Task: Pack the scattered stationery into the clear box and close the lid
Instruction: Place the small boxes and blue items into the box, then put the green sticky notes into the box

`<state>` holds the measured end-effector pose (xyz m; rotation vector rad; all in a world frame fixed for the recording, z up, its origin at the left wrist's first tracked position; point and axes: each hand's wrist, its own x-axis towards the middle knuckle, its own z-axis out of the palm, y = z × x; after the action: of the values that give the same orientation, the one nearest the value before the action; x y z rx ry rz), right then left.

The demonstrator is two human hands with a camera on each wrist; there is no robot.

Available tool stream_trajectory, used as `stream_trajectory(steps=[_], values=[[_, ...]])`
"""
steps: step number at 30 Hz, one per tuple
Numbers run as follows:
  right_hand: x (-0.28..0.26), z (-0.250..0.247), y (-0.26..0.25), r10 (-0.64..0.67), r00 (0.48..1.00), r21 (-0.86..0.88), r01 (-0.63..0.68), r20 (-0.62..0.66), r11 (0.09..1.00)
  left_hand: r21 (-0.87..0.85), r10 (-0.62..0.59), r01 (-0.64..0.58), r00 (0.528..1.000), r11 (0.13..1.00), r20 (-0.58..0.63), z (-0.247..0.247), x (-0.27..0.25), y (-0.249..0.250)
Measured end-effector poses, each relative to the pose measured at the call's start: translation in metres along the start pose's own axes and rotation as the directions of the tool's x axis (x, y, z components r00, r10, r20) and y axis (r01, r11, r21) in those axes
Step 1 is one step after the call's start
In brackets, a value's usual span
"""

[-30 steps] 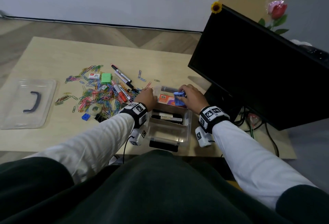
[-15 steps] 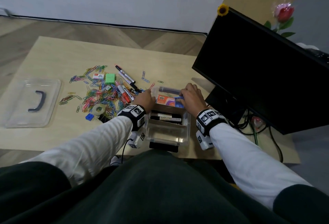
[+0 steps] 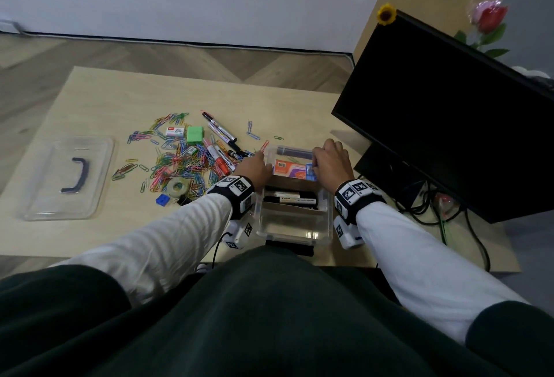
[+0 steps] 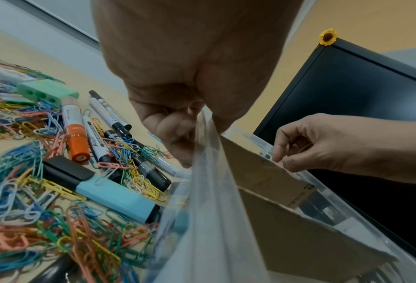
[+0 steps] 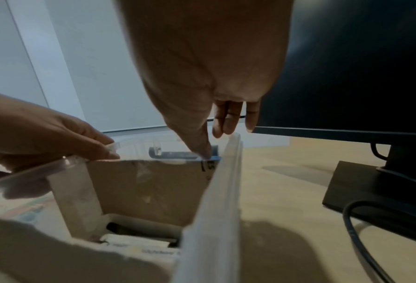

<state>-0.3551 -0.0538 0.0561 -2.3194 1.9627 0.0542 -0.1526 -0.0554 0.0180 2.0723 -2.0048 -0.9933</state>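
Observation:
The clear box (image 3: 329,214) stands at the table's near edge, split by a cardboard divider (image 4: 262,172). Black and white markers (image 3: 290,198) lie in its middle section, and an orange packet (image 3: 283,167) in the far one. My left hand (image 3: 254,167) grips the box's left wall (image 4: 209,191), thumb inside and fingers outside. In the far right corner my right hand (image 3: 329,161) pinches a small blue piece (image 3: 310,171) and presses it down beside the divider (image 5: 148,187). Coloured paper clips (image 3: 180,167), markers (image 3: 220,131), a green block (image 3: 195,134) and a tape roll (image 3: 178,187) lie scattered to the left.
The clear lid (image 3: 42,193) with its dark handle (image 3: 76,174) lies upturned at the table's left end. A black monitor (image 3: 449,113) stands close on the right of the box, with cables (image 3: 449,217) behind its foot. A small blue cube (image 3: 162,199) sits near the tape.
My right hand has lowered the blue piece from above the box down into the far right corner. The left hand has stayed on the left wall.

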Motion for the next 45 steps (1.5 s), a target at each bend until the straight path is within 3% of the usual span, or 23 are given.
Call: stream_trajectory(steps=[5, 8, 12, 17, 21, 25, 30, 37, 45], values=[[0.004, 0.001, -0.027, 0.017, 0.998, 0.074, -0.012, -0.067, 0.997, -0.057, 0.014, -0.013, 1.000, 0.998, 0.023, -0.007, 0.000, -0.006], [0.008, -0.001, -0.054, -0.060, 0.997, 0.196, 0.067, -0.042, 0.978, -0.105, 0.025, -0.024, 1.000, 0.994, 0.010, -0.017, -0.004, -0.013], [0.016, 0.003, -0.091, -0.198, 0.980, 0.253, 0.191, 0.001, 0.948, -0.076, -0.056, 0.056, 0.998, 0.995, 0.011, -0.035, 0.010, -0.044], [0.022, 0.015, -0.123, -0.165, 0.978, 0.135, 0.148, 0.125, 0.980, 0.131, -0.194, 0.193, 0.981, 0.973, -0.001, -0.058, 0.030, -0.095], [0.016, 0.026, -0.138, -0.110, 0.965, 0.022, 0.108, 0.236, 0.994, 0.197, -0.228, 0.245, 0.968, 0.949, -0.107, -0.072, 0.049, -0.123], [0.008, 0.034, -0.143, -0.124, 0.967, -0.032, 0.135, 0.222, 0.990, 0.269, -0.166, 0.211, 0.970, 0.940, -0.178, -0.079, 0.074, -0.134], [0.008, 0.033, -0.142, -0.125, 0.965, -0.063, 0.143, 0.229, 0.988, 0.335, -0.176, 0.209, 0.976, 0.919, -0.128, -0.079, 0.090, -0.137], [0.006, 0.035, -0.141, -0.133, 0.967, -0.089, 0.155, 0.219, 0.984, 0.298, -0.167, 0.172, 0.985, 0.939, -0.042, -0.085, 0.099, -0.151], [0.006, 0.032, -0.141, -0.135, 0.964, -0.076, 0.156, 0.229, 0.985, 0.408, -0.166, 0.187, 0.982, 0.893, -0.088, -0.085, 0.092, -0.150]])
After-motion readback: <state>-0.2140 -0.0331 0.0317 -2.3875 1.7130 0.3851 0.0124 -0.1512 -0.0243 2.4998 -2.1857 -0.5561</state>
